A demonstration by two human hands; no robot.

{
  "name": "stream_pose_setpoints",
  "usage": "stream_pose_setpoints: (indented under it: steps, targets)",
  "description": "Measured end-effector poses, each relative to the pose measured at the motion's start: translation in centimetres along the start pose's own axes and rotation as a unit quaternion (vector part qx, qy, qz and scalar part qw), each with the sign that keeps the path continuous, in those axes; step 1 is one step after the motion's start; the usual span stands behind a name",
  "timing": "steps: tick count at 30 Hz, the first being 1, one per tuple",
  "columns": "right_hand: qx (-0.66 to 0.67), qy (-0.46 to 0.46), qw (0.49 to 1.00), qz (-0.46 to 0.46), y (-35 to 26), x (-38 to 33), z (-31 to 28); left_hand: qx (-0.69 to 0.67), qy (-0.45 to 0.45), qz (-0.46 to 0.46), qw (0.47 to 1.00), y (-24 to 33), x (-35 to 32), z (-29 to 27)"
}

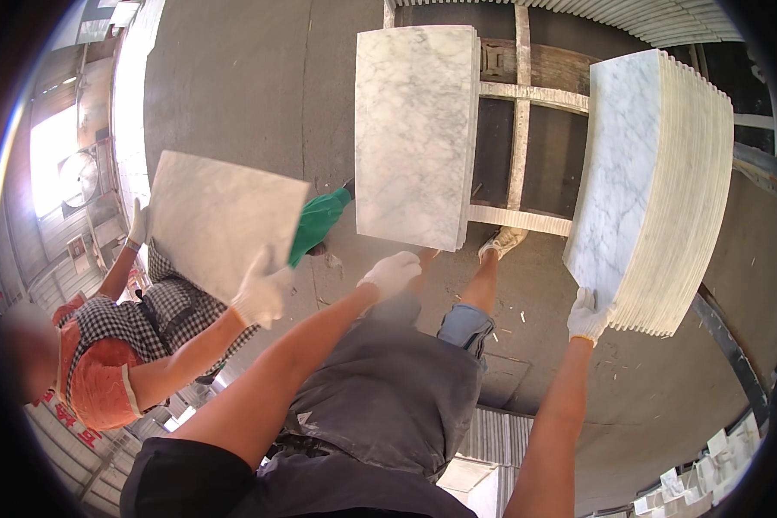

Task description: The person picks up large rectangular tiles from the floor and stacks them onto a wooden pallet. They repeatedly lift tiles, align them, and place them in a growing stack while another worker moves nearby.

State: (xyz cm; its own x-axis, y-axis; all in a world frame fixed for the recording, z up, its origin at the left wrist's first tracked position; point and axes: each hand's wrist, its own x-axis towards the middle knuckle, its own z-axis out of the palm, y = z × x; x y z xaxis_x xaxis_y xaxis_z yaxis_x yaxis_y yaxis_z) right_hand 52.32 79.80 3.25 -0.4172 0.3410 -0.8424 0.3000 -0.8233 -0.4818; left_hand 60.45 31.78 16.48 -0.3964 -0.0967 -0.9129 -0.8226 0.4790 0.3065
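Note:
My right hand (589, 318), in a white glove, grips the near lower edge of the front slab in a leaning stack of white, grey-veined marble slabs (623, 164). Its thumb lies on the polished face; the other fingers are partly hidden. My left hand (392, 274), also gloved, hangs below the near edge of a second, smaller stack of marble slabs (413, 138). Its fingers look curled together with nothing visible in them, and it appears apart from that stack.
At the left a co-worker in a checked apron (181, 293) holds a pale marble slab (224, 224) with both gloved hands. A pale-barred rack frame (520, 216) stands between the stacks. Small scraps lie on the grey floor (233, 86). A fan (78, 179) is at the far left.

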Motion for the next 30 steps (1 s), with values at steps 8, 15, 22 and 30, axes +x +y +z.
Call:
stream_pose_setpoints:
  steps: [8,15,22,30]
  targets:
    - [-0.073,-0.001,0.997,-0.012,0.6,0.5,-0.5,-0.004,-0.010,-0.008,1.000,-0.9,0.9,-0.9]
    - [0.073,0.023,0.996,0.049,-0.5,-1.2,0.0,-0.034,0.014,-0.025,0.999,0.3,1.2,-0.5]
    - [0.005,-0.024,0.999,0.021,0.3,-0.6,-1.2,0.089,0.067,0.057,0.992,5.3,5.8,-1.0]
    - [0.014,0.022,0.999,-0.043,0.5,-2.2,0.5,0.361,-0.011,0.418,0.833,27.4,12.1,2.1]
